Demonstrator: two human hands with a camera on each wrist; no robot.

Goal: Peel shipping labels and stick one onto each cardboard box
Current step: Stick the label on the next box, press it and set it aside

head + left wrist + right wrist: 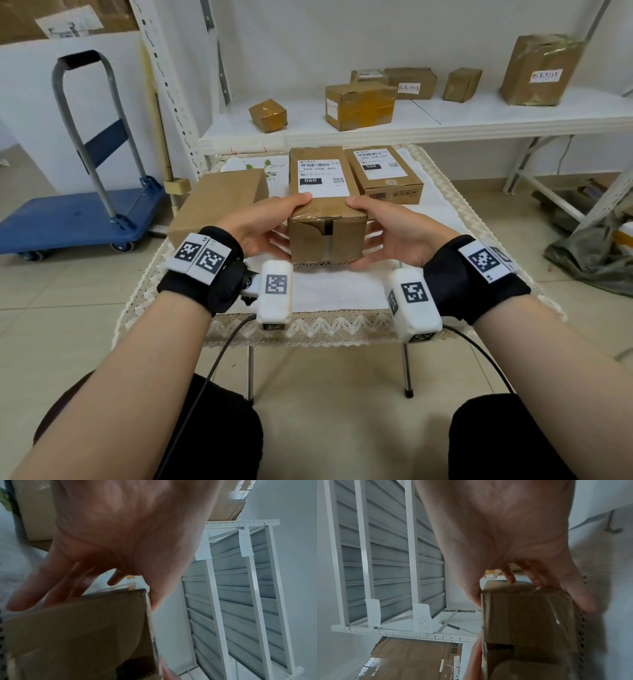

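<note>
Both hands are on the same brown cardboard box [327, 209] with a white printed shipping label [320, 178] on its top face. In the head view the left hand [260, 226] grips its left side, thumb on the top edge, fingers curled round the side and under; the right hand [387, 233] mirrors that on the right. The box sits at, or just above, the near middle of a small table covered with a cream lace-edged cloth [308, 325]. Just beside it on the right lies a flatter labelled cardboard box [385, 178]; to the left a plain kraft box with no label showing [219, 202]. More taped parcels stand on the white metal shelf [445, 120] behind.

Seen from the left wrist, the palm fills the top of the view, blurred, with fingers [34, 588] spread along the box's side and the thumb on the corner.

From the right wrist, the thumb presses the near edge while fingertips [537, 578] hook over the far edge of the glossy taped end.

Judging risk: the tape looks slick, so a loose two-sided squeeze could let the box slip or tip. Swinging it sideways could knock the neighbouring boxes, and dragging it could bunch the cloth. The kraft box apparently still needs its label.
</note>
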